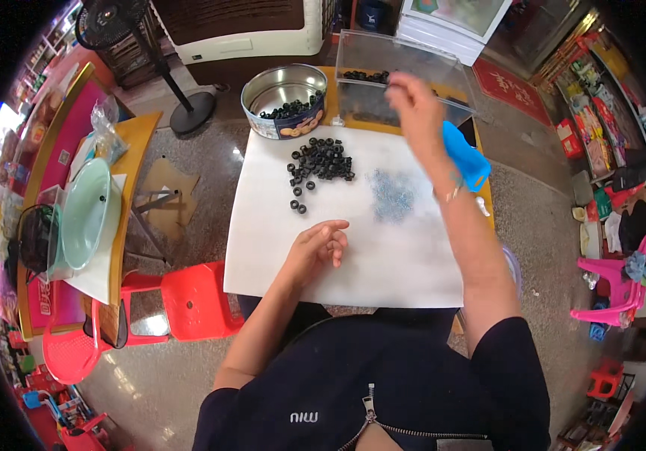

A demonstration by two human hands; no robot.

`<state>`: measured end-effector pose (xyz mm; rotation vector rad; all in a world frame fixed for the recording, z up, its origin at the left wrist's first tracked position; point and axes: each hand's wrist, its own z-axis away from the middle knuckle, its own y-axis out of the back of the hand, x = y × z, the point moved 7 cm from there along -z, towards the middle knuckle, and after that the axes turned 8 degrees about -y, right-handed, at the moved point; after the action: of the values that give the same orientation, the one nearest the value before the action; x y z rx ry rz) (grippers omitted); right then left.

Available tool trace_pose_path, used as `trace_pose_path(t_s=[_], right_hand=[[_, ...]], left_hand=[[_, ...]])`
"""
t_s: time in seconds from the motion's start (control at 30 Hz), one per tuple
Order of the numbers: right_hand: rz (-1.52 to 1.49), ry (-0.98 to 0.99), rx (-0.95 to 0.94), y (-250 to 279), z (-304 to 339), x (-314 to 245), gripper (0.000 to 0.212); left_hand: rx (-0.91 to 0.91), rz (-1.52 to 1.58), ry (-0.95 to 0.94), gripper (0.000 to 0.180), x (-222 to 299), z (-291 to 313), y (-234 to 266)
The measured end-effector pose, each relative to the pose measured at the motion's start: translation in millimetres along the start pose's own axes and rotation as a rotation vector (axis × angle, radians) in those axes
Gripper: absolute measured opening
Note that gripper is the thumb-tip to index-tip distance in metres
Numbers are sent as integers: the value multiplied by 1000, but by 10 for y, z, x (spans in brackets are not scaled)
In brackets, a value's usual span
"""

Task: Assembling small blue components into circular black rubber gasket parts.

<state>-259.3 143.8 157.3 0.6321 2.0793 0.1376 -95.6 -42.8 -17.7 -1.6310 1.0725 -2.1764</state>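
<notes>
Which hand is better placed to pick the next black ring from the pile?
Left. The left hand rests on the white sheet just below the black rings; the right hand is raised over the clear box.

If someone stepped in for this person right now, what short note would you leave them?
Left hand: resting loosely curled on the white sheet, holding nothing visible.
Right hand: raised over the clear plastic box; blurred, so I cannot tell if it holds anything.
Things: a pile of small black rings on the sheet; more rings in the round tin and in the clear box. A patch of tiny bluish bits lies beside the pile.
Done: some rings are in the box.
Left: the pile on the sheet.
</notes>
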Motion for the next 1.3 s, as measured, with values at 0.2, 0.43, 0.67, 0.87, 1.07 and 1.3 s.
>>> trace_pose_path(t_s=[0.2, 0.43, 0.67, 0.87, 1.07, 1.3], right_hand=[[226, 100, -90, -252, 210, -89, 25], [92, 169, -516, -1172, 1413, -129, 10], [264, 313, -562, -1319, 1429, -83, 15], [-4, -150, -480, -825, 1476, -31, 16], [-94, -178, -343, -326, 1973, -183, 15], [-75, -185, -244, -124, 2169, -257, 15]], left_hand=[[18, 73, 30, 39, -26, 22, 27], [34, 112, 38, 31, -40, -4, 47], [-1, 179, -3, 26, -85, -44, 80], [68, 172, -30, 32, -42, 8, 70], [202, 170, -119, 29, -136, -27, 42], [201, -11, -43, 26, -159, -31, -56]])
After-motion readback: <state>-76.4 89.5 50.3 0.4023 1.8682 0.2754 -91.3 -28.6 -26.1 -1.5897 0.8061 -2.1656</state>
